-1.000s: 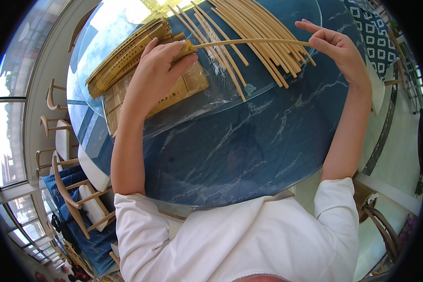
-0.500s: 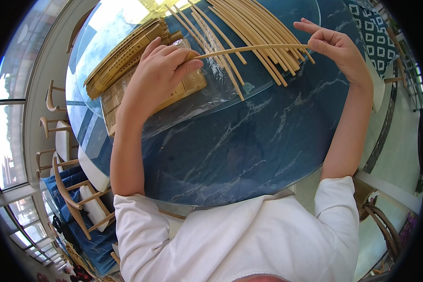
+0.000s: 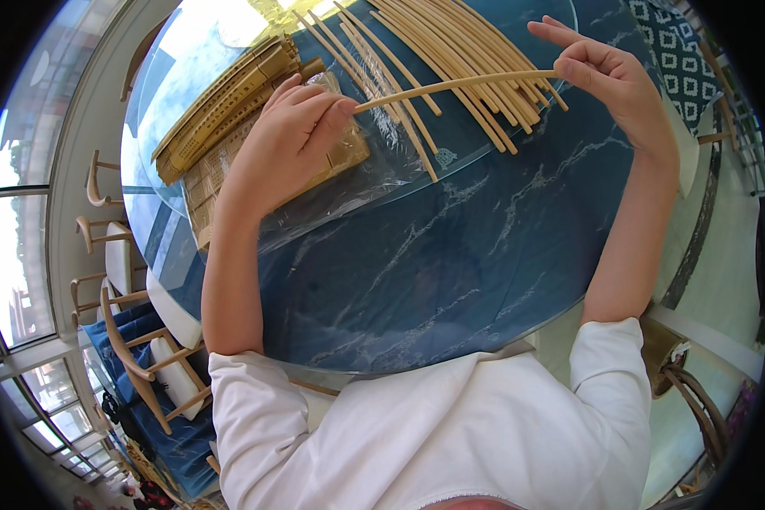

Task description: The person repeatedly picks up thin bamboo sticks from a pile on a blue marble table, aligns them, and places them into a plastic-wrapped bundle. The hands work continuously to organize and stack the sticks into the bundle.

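One light wooden chopstick [image 3: 455, 83] is held across the table between both hands. My left hand [image 3: 293, 136] is closed on its left end, above the package at the left. My right hand [image 3: 608, 76] pinches the other end between thumb and forefinger, with some fingers stretched out. Under its middle lies a spread row of similar chopsticks [image 3: 450, 47]. Several more chopsticks [image 3: 387, 64] lie apart on clear plastic [image 3: 378, 157], nearer the left hand.
Gold-brown printed wrappers [image 3: 221, 106] lie stacked on a brown package [image 3: 197, 204] at the left. The round glass-topped table [image 3: 399, 289] has a blue marbled surface. Wooden chairs [image 3: 157, 365] stand to the left; a patterned cloth [image 3: 676, 64] is at the far right.
The chopstick's left end has dropped slightly and its right end risen a little, so it slants more. Both hands keep their hold.
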